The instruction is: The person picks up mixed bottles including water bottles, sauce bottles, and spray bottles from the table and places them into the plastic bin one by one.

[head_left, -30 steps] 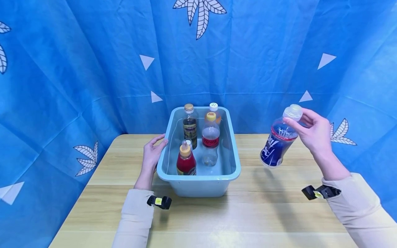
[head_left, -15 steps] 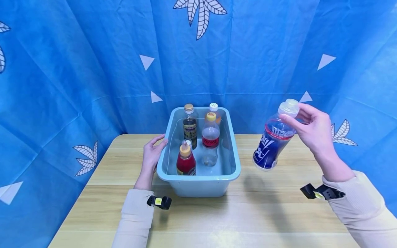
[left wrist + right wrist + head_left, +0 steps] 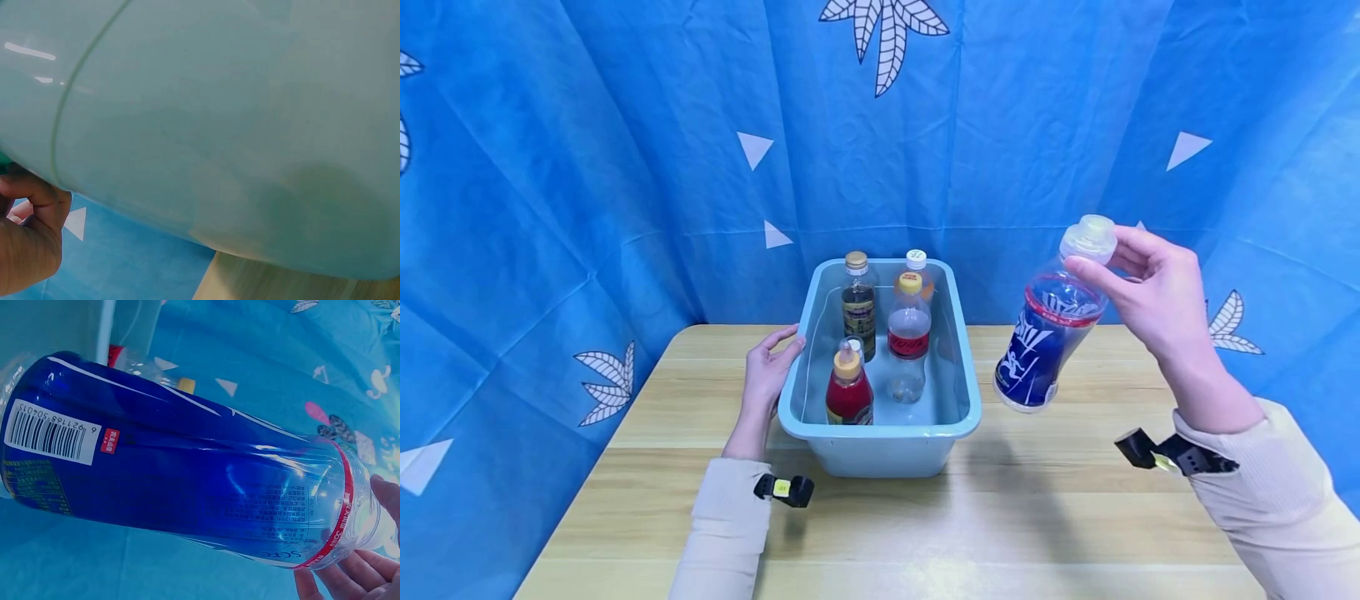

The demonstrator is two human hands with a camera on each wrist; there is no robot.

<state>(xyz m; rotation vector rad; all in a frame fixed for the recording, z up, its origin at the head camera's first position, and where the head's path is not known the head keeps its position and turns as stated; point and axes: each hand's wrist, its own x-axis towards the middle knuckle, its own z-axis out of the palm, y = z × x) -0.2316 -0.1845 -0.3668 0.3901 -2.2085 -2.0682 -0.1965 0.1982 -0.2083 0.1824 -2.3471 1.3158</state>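
Note:
My right hand (image 3: 1157, 287) pinches a clear plastic drink bottle with a blue label (image 3: 1047, 342) by its neck, just under the translucent cap. The bottle hangs tilted above the table, to the right of a light blue plastic basin (image 3: 880, 432). In the right wrist view, the label's barcode (image 3: 53, 432) faces the camera. My left hand (image 3: 765, 375) grips the basin's left rim, its fingers curled at the edge in the left wrist view. Inside the basin stand a red squeeze bottle (image 3: 850, 396), a dark glass bottle (image 3: 859, 312) and a clear bottle with a red label (image 3: 909, 343).
An orange bottle with a white cap (image 3: 916, 260) is partly hidden behind the clear one. Another small clear cap (image 3: 854, 345) shows behind the squeeze bottle. The wooden table (image 3: 880, 533) runs back to a blue curtain (image 3: 1030, 108), which also hangs along both sides.
My right hand has carried the blue-labelled bottle left and its cap end upward, closer to the basin. The left hand and basin have stayed in place.

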